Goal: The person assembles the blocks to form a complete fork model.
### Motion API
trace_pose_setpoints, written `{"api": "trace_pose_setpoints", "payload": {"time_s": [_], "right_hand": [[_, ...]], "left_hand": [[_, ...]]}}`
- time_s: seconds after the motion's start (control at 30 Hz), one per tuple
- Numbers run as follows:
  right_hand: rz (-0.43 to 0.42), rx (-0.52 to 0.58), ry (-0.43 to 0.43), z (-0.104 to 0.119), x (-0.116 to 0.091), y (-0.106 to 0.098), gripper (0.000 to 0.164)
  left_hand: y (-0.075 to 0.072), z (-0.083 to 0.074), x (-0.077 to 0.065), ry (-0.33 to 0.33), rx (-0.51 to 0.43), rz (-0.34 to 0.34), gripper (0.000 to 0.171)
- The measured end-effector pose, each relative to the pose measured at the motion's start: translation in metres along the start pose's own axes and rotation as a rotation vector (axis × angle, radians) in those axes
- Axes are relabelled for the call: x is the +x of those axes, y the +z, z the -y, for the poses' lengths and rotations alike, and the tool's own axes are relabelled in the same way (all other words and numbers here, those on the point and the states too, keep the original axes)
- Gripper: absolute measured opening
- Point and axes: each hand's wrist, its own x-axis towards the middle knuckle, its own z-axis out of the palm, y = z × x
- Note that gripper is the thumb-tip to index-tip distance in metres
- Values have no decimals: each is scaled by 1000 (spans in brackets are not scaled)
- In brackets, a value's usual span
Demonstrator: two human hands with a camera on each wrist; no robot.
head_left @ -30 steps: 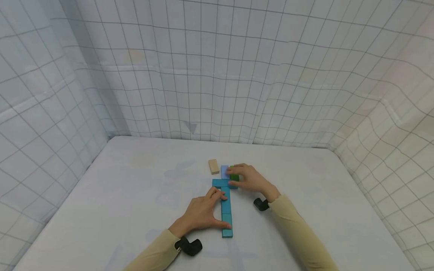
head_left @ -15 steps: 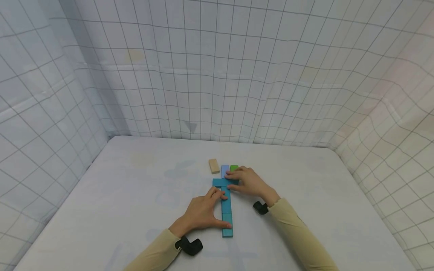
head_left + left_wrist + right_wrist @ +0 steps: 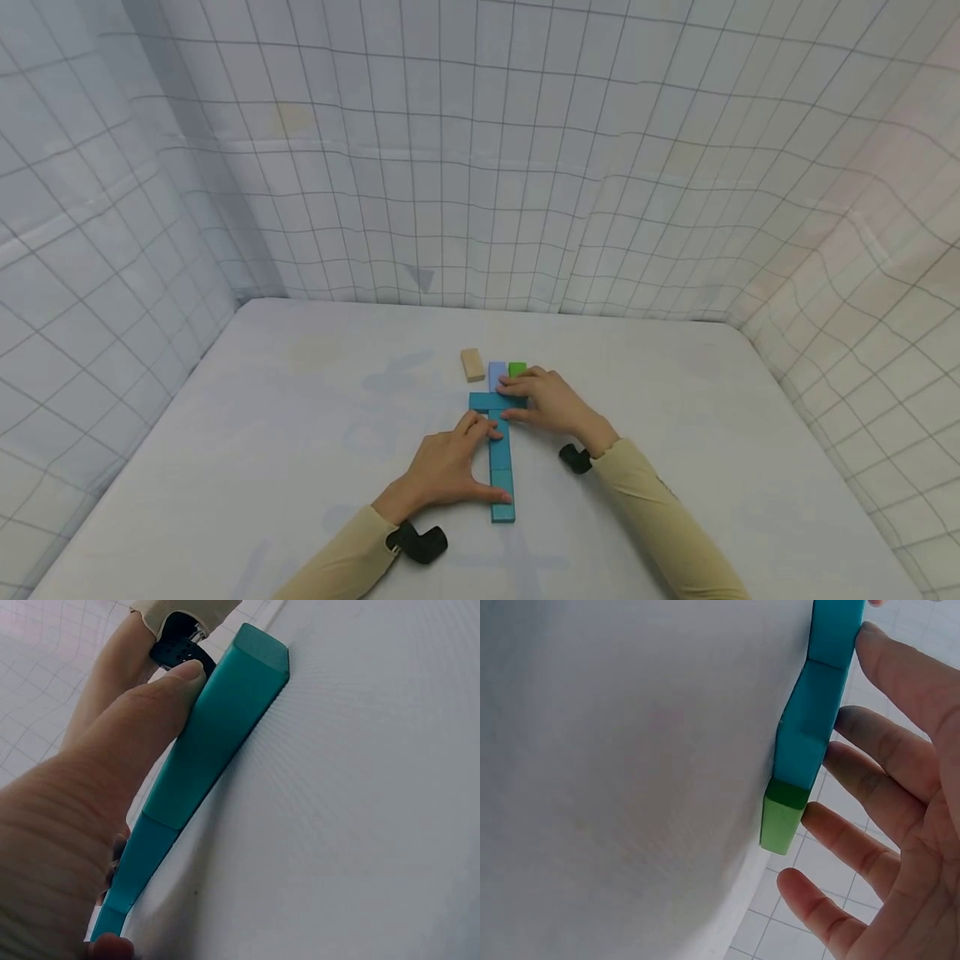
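Note:
Flat blocks form a T on the table in the head view. Its stem is a blue block and a teal block, end to end, and a blue block lies crosswise at the far end. My left hand rests along the stem, thumb on the teal block and fingertips on the blue one. My right hand lies over the crossbar's right end, its fingers spread and fairly straight against the blue blocks and the green block. Past the crossbar, a light blue block stands left of the green one.
A beige block lies apart, slightly turned, to the left of the light blue block. The white table is enclosed at the back and sides by a grid-patterned curtain. A black wrist camera hangs by the left sleeve.
My right hand has slid slightly toward me, off the far part of the green block, whose top now shows more. The left hand and the stem blocks stay put.

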Motion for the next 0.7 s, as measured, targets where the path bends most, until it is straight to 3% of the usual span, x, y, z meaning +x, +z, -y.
{"api": "trace_pose_setpoints", "payload": {"time_s": [0.17,0.7], "right_hand": [[-10,1,20,2,1,0,50],[-5,-15,52,4,3,-1,51]], "left_hand": [[0,1,0,14,9,-16,80],[0,-1,0,-17,-6,23,81]]}}
